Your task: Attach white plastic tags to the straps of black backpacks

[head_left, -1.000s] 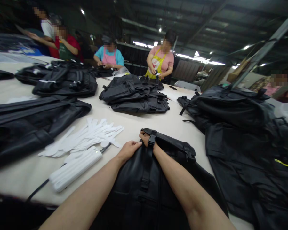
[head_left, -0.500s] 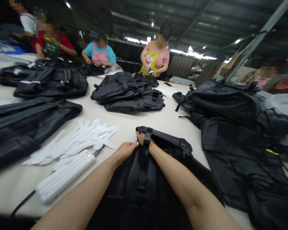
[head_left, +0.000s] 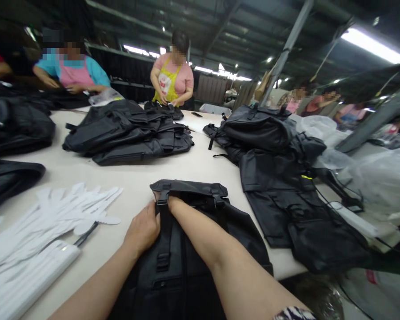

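Observation:
A black backpack lies flat on the pale table right in front of me, its folded top edge pointing away. My left hand rests curled on the bag beside a black webbing strap with a buckle. My right hand reaches under the bag's top flap; its fingers are mostly hidden by the strap and flap.
White flat pieces and a white stack lie to my left. Piles of black bags sit across the table and at the right. Two people in aprons work at the far edge. Clear plastic lies at the right.
My view has swung to the right, so the bags and white pieces shifted left in the picture. My hands stay at the top of the backpack, the left one now closer to the strap.

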The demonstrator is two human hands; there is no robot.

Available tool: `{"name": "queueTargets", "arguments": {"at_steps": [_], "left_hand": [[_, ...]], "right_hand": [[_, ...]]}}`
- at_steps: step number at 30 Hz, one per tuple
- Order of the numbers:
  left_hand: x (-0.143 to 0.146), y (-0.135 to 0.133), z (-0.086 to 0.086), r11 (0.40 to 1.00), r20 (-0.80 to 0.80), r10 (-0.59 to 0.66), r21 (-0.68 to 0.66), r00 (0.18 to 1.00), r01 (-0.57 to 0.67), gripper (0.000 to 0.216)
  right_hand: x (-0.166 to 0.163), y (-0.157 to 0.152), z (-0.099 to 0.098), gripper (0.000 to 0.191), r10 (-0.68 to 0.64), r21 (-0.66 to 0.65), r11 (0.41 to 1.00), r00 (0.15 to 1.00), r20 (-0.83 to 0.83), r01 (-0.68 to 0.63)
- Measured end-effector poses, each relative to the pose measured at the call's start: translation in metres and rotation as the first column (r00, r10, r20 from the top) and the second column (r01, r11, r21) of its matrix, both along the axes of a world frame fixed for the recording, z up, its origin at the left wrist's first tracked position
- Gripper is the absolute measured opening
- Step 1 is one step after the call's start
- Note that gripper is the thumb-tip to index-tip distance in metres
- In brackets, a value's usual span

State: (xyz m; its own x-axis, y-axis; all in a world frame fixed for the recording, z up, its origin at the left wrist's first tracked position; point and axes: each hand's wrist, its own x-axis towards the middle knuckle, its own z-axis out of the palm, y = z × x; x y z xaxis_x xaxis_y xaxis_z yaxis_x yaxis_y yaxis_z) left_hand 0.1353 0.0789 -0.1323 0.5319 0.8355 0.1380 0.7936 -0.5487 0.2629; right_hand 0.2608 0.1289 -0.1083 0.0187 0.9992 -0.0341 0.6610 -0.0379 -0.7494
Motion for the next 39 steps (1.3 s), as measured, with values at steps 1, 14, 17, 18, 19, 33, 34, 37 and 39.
{"name": "queueTargets", "arguments": {"at_steps": [1,14,17,18,19,33,34,37,39], "left_hand": [[-0.001,0.002,-0.005,1.000,-0.013,-0.011,-0.025,1.000,0.010,0.050],[0.006,-0.014,0.054,0.912,0.618,0.093,0.262,0.781,-0.315,0.033],[0.043,-0.050,0.078,0.973,0.533,-0.212,0.189,0.819,0.130,0.026],[0.058,-0.060,0.077,0.956,0.460,-0.293,0.122,0.838,0.267,0.026],[0.072,-0.067,0.073,0.933,0.377,-0.349,0.049,0.858,0.358,0.027],[0.123,-0.057,0.034,0.956,0.201,-0.227,-0.142,0.953,0.258,0.023],[0.123,-0.056,0.035,0.945,0.214,-0.253,-0.152,0.943,0.289,0.024],[0.123,-0.053,0.036,0.900,0.260,-0.339,-0.191,0.904,0.392,0.022],[0.126,-0.051,0.037,0.868,0.277,-0.377,-0.225,0.884,0.442,0.023]], "right_hand": [[0.000,-0.006,0.003,0.018,0.011,-0.016,1.000,0.999,0.043,-0.010],[0.163,-0.219,0.052,0.028,-0.496,0.250,0.862,0.837,0.232,0.442],[0.179,-0.224,0.040,0.025,-0.410,0.148,0.911,0.886,0.217,0.385],[0.172,-0.225,0.036,0.025,-0.372,0.162,0.926,0.894,0.251,0.340],[0.161,-0.227,0.033,0.026,-0.343,0.191,0.936,0.885,0.314,0.295],[0.156,-0.219,0.012,0.030,-0.285,0.168,0.957,0.871,0.401,0.235],[0.161,-0.210,0.016,0.030,-0.262,0.142,0.964,0.875,0.408,0.223],[0.169,-0.185,0.023,0.031,-0.065,0.008,0.998,0.936,0.345,0.066],[0.171,-0.175,0.025,0.028,0.055,-0.074,0.997,0.945,0.322,-0.032]]}}
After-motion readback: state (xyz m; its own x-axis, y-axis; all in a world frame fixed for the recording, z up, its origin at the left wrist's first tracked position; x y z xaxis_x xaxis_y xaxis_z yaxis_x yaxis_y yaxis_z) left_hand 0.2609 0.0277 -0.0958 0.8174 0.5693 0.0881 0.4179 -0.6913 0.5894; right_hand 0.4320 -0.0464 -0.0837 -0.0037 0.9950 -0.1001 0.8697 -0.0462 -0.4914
